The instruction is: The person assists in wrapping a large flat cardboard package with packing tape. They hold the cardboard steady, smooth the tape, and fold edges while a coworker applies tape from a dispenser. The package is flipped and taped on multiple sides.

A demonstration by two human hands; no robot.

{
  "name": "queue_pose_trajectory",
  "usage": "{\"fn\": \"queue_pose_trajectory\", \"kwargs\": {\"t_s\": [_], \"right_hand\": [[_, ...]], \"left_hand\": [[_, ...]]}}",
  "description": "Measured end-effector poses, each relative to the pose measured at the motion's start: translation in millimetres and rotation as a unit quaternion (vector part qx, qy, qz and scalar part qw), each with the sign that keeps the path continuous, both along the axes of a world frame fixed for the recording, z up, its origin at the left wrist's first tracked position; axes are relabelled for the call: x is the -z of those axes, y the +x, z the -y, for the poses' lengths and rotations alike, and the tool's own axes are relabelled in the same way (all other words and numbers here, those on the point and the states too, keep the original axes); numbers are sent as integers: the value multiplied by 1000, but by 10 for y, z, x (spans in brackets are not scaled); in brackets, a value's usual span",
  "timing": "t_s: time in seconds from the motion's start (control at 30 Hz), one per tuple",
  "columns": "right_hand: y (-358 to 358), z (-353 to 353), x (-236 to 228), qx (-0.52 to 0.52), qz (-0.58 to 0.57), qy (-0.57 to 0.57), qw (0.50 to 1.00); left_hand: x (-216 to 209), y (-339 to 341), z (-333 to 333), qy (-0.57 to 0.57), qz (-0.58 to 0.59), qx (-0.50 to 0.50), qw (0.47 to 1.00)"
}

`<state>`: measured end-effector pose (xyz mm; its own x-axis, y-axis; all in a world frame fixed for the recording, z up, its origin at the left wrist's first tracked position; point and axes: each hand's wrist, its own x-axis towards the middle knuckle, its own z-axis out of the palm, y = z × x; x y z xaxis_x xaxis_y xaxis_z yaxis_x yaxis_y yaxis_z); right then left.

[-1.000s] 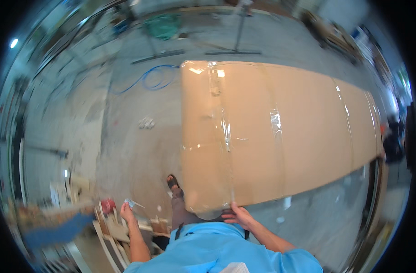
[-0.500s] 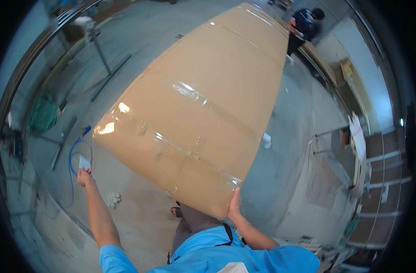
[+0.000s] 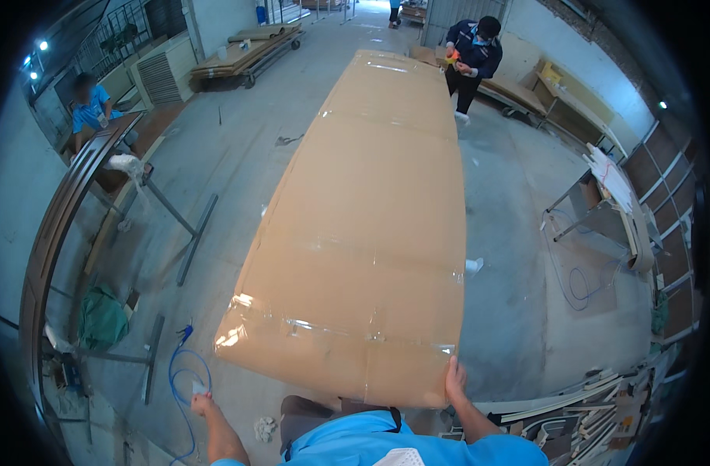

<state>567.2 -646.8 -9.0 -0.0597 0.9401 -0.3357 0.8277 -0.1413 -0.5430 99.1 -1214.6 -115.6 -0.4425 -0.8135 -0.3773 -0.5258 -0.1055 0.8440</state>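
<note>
A long, flat package wrapped in brown cardboard stretches away in front of me, with shiny clear tape across it. My right hand grips its near right corner, the thumb along the side edge and the other fingers partly hidden. Off the package's near left corner, my left hand is closed on a small whitish flat piece, perhaps paper or plastic; its kind is unclear. Beyond that hand, a blue air hose with a blue nozzle lies coiled on the floor.
A person in dark clothes stands at the package's far right end. Another in blue is at a dark frame on stands to the left. Far left is a loaded cart; a table and piled strips are right.
My view has tilted up, so the far room and the person in blue now show. The package appears straighter ahead. My right hand stays at its corner; the left still holds the whitish piece.
</note>
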Motion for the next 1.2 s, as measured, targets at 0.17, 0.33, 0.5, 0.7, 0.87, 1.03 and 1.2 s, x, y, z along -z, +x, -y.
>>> {"fn": "queue_pose_trajectory", "kwargs": {"t_s": [0.17,0.33,0.5,0.7,0.87,1.03,1.2], "right_hand": [[-178,135,-65,86,27,51,995],[-289,208,-157,153,107,97,978],[-315,161,-108,189,132,127,965],[-274,138,-18,188,128,163,960],[-301,172,-56,195,105,173,960],[-328,189,-108,181,91,162,966],[-325,196,-120,185,97,167,964]], "left_hand": [[86,-419,133,-34,22,34,999],[321,-999,-222,14,45,98,994],[415,-1352,-741,102,19,176,979],[428,-1354,-1091,155,-5,176,972],[615,-1194,-1222,179,-39,155,971],[819,-1049,-1294,181,-48,149,971],[870,-1092,-1391,317,-118,145,930]]}}
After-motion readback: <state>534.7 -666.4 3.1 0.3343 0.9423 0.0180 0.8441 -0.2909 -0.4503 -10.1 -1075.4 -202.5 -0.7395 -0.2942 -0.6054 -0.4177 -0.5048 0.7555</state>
